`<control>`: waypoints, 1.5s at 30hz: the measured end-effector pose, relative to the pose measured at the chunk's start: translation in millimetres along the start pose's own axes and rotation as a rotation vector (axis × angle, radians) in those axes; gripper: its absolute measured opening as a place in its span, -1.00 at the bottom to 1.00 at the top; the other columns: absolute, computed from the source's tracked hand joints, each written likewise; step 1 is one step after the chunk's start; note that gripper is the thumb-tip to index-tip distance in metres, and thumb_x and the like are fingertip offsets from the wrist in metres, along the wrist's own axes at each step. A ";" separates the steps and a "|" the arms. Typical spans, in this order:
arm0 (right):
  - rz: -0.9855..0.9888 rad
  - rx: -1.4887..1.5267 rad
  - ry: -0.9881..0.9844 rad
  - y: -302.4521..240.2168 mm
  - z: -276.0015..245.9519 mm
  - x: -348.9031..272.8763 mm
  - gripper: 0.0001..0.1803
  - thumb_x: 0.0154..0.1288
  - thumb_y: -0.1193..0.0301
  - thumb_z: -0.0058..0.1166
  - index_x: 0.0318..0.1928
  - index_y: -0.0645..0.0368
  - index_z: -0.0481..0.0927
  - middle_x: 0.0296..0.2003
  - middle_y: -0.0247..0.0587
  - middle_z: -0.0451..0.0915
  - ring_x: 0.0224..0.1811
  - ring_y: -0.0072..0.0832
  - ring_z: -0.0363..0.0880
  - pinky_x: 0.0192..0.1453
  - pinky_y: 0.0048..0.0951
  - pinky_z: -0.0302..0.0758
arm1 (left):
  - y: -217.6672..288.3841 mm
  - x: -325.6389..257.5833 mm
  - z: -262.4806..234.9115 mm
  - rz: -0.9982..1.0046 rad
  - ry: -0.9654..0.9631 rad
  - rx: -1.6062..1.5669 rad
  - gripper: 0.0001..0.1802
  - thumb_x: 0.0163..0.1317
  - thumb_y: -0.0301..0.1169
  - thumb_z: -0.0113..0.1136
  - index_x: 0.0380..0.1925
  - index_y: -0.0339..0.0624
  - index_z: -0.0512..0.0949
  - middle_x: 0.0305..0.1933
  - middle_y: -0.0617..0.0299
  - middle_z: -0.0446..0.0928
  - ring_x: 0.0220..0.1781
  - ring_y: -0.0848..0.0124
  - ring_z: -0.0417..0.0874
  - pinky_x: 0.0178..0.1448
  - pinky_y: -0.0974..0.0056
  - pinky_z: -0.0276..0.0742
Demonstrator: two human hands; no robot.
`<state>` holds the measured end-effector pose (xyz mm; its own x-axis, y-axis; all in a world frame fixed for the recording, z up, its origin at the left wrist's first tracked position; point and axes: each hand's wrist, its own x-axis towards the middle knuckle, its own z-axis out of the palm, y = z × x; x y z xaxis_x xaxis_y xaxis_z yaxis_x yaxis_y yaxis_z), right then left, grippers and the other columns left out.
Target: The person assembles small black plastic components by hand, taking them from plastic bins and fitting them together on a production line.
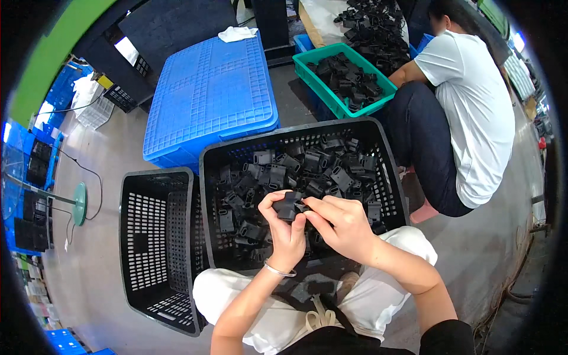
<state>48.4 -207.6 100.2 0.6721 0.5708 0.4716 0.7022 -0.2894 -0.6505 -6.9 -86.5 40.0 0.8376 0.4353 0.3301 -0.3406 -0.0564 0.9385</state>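
Between my hands is a black plastic part, held up over a large black crate. My left hand grips it, thumb on one side and fingers curled round the other. My right hand is closed in a pinch at the part's right edge; anything small between those fingertips is too hidden to make out. Below them, the black perforated crate holds many loose black parts of a like shape, some with oval slots.
An empty-looking black crate stands at the left. Behind are a blue lidded bin with a white cloth on it and a green tray of black parts. A person in a white shirt crouches at the right. A fan base stands far left.
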 end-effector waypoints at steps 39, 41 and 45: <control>-0.119 0.009 -0.307 20.4 -33.0 17.2 -0.85 0.16 0.33 0.19 -0.36 0.15 0.65 -0.61 -0.21 0.50 -0.57 -0.25 0.53 -0.51 -0.28 0.44 | 20.8 28.2 -18.4 0.085 -0.354 0.340 -0.53 -0.38 -0.51 0.33 -0.35 -0.20 0.36 -0.22 0.11 0.38 -0.23 0.20 0.47 -0.15 0.23 0.45; -0.112 0.007 -0.325 18.5 -34.6 17.6 -0.84 0.16 0.32 0.19 -0.36 0.15 0.64 -0.61 -0.21 0.49 -0.57 -0.25 0.53 -0.51 -0.28 0.43 | 17.1 27.3 -19.9 0.092 -0.373 0.335 -0.53 -0.37 -0.50 0.33 -0.35 -0.20 0.36 -0.25 0.11 0.38 -0.24 0.19 0.46 -0.16 0.24 0.45; -0.119 0.015 -0.355 18.3 -37.0 19.1 -0.84 0.16 0.32 0.19 -0.38 0.16 0.64 -0.62 -0.21 0.49 -0.57 -0.24 0.53 -0.51 -0.28 0.42 | 15.9 26.8 -20.0 0.088 -0.411 0.329 -0.54 -0.36 -0.49 0.33 -0.36 -0.21 0.36 -0.30 0.11 0.38 -0.26 0.17 0.44 -0.20 0.24 0.42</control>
<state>82.8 -230.5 119.3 0.4605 0.8315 0.3106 0.7656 -0.1949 -0.6131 1.5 -57.8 61.8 0.9326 0.0316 0.3596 -0.3207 -0.3848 0.8655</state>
